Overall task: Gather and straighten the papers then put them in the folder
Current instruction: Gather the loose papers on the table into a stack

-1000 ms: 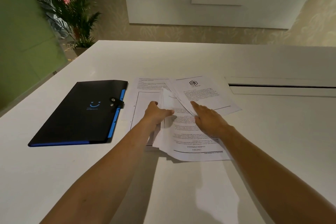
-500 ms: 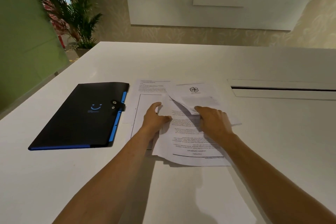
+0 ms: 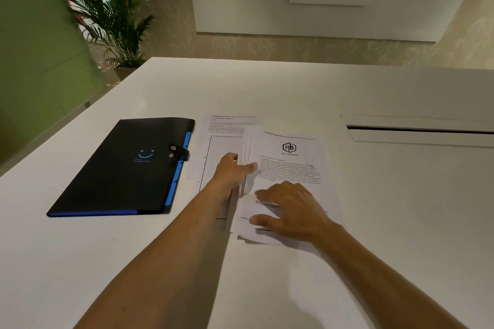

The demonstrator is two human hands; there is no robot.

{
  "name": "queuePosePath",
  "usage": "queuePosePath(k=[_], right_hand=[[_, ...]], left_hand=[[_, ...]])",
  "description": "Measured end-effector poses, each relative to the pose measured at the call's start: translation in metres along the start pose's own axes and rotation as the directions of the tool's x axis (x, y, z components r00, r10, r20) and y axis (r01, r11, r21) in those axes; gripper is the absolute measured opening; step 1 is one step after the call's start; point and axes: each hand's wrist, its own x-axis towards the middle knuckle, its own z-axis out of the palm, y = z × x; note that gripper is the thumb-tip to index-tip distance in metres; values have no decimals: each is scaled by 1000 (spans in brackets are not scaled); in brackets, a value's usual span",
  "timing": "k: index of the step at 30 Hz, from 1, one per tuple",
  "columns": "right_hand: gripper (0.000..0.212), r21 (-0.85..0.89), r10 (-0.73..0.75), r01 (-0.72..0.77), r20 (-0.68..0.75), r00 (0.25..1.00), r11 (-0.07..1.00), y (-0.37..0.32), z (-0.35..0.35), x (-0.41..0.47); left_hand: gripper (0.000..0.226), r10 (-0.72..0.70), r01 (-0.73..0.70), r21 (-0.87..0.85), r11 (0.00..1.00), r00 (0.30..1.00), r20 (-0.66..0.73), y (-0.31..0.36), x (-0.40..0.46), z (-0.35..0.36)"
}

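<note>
A loose pile of white printed papers (image 3: 290,160) lies on the white table, the top sheet bearing a hexagon logo. One more sheet (image 3: 222,128) sticks out from under the pile at the left and far side. My left hand (image 3: 232,168) presses against the pile's left edge, thumb on top. My right hand (image 3: 291,208) lies flat on the near part of the pile, fingers spread. A black folder (image 3: 128,168) with blue tabs and a snap strap lies closed to the left of the papers.
The white table (image 3: 401,208) has a long cable slot (image 3: 419,129) at the right rear. A potted palm (image 3: 117,21) and a green panel (image 3: 34,48) stand beyond the table's left edge.
The logo sheet, tilted and lifted before, now lies flat and square on top of the pile. My right hand slid back toward me; my left hand moved to the pile's left edge.
</note>
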Motion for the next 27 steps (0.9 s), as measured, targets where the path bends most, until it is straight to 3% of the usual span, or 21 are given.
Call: queuePosePath(k=[2, 4, 7, 9, 10, 11, 13, 14, 15, 17, 22, 25, 27], right_hand=[[73, 140, 78, -72, -33, 996, 987, 7, -1, 2], [69, 291, 216, -156, -188, 958, 944, 21, 3, 3], [61, 408, 509, -340, -436, 742, 847, 43, -1, 3], [74, 570, 717, -469, -354, 600, 674, 65, -8, 5], [80, 718, 781, -440, -231, 581, 540, 75, -11, 6], [78, 863, 781, -333, -107, 616, 380, 84, -14, 7], [49, 989, 645, -125, 46, 763, 78, 94, -21, 9], [37, 998, 570, -66, 45, 821, 16, 93, -27, 10], [33, 999, 524, -26, 5, 852, 34, 89, -34, 10], [35, 983, 475, 72, -146, 868, 169, 82, -51, 12], [38, 853, 443, 265, -470, 763, 449, 62, -98, 22], [42, 787, 415, 310, -563, 715, 534, 47, -120, 25], [49, 787, 422, 280, -551, 720, 550, 43, -121, 26]], left_hand=[[63, 63, -64, 34, 997, 998, 31, -4, -1, 0], [55, 143, -143, -1, 990, 989, 34, -4, -5, 0], [52, 227, -222, -107, 969, 973, 36, -2, -12, -7], [52, 267, -259, -142, 955, 963, 36, 4, -18, -13], [51, 287, -277, -163, 947, 957, 38, 8, -20, -16], [51, 310, -298, -183, 937, 950, 41, 12, -22, -19], [52, 354, -338, -200, 920, 934, 51, 21, -24, -24], [51, 373, -357, -195, 913, 926, 53, 25, -24, -26], [50, 393, -377, -193, 906, 918, 55, 30, -25, -28], [43, 441, -425, -196, 884, 896, 46, 42, -27, -33], [36, 585, -582, -189, 791, 810, -46, 79, -36, -50], [35, 666, -676, -170, 717, 737, -119, 96, -42, -55], [39, 691, -711, -154, 686, 703, -168, 98, -45, -55]])
